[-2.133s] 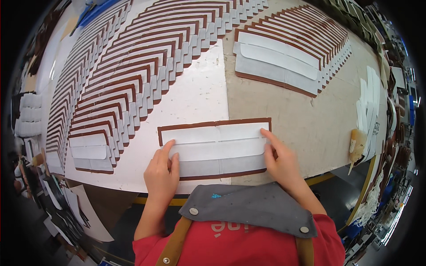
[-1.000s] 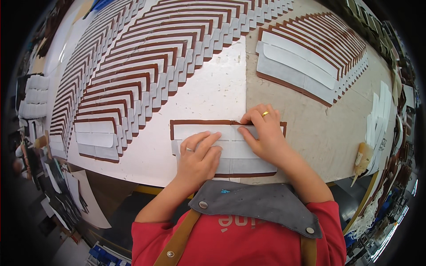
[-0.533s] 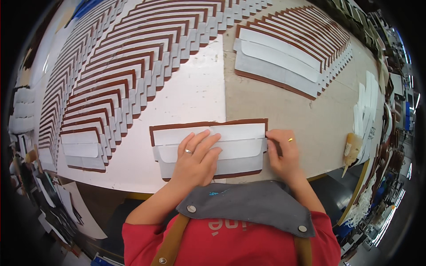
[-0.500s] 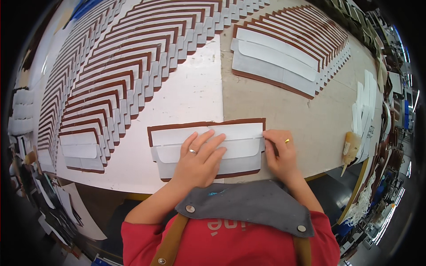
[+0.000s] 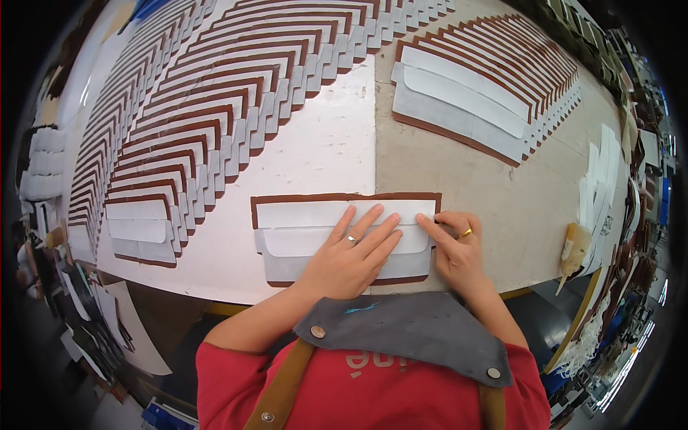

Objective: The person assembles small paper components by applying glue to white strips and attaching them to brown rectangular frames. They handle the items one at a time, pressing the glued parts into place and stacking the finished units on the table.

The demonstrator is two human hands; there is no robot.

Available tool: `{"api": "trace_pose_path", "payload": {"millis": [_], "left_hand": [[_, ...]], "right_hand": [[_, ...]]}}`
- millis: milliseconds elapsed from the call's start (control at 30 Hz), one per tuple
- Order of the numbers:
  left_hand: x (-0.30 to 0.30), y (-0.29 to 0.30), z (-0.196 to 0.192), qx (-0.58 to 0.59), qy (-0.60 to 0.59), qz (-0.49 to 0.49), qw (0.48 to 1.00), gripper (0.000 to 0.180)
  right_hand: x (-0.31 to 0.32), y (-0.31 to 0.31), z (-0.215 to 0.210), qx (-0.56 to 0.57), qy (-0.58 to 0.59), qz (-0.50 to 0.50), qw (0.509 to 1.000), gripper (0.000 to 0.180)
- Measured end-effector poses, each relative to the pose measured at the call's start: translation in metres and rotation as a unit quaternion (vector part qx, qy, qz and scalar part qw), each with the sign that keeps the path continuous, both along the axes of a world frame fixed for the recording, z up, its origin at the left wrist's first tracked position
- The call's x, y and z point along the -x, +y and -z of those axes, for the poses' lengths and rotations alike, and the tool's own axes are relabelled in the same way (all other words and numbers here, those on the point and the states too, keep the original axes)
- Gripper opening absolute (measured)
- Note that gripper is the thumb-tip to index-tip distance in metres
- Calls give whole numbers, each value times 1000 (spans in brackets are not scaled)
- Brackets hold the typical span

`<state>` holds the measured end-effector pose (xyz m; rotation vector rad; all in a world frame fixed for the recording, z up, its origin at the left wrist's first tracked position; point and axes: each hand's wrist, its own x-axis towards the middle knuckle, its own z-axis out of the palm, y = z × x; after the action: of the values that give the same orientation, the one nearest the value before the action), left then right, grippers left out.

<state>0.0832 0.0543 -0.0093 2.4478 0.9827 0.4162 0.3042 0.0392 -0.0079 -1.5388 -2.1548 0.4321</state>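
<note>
In front of me lies a white folded panel [image 5: 287,215] with brown edging and a long rounded flap across its middle. My left hand [image 5: 347,258] rests on it, fingers stretched out and spread over the flap and upper part. My right hand [image 5: 459,247] is at the panel's right end, fingers bent and closed at the edge. One fingertip presses on the white surface near the upper right corner. What the other fingertips touch is partly hidden.
Overlapping rows of similar panels [image 5: 140,218] cover the table's left and far side. Another fanned stack [image 5: 459,107] lies at the far right. A yellowish bottle with a nozzle [image 5: 575,247] and white strips [image 5: 605,172] lie near the right table edge.
The view has shifted, so the table's contents appear farther right. My left hand's fingers lie more spread on the panel. One right fingertip has moved inward from the right edge onto the white surface.
</note>
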Motion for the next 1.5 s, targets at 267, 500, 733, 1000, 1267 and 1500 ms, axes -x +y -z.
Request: {"api": "trace_pose_path", "payload": {"millis": [267, 500, 733, 1000, 1267, 1500], "left_hand": [[12, -5, 4, 11, 4, -35, 999, 48], [45, -13, 4, 20, -9, -128, 992, 45], [72, -10, -1, -34, 29, -213, 976, 35], [75, -13, -1, -49, -2, -208, 977, 32], [83, -13, 3, -62, -95, -348, 931, 39], [97, -2, -6, 132, -227, -436, 861, 39]], "right_hand": [[1, 0, -1, -15, -69, -17, 997, 48], [0, 1, -6, -13, -108, -25, 994, 47], [11, 21, -17, 6, -18, -21, 1000, 26], [70, 61, -1, 29, 70, -67, 995, 13], [68, 61, 0, 26, 109, -89, 990, 10], [66, 61, 3, 24, 116, -100, 988, 12]]}}
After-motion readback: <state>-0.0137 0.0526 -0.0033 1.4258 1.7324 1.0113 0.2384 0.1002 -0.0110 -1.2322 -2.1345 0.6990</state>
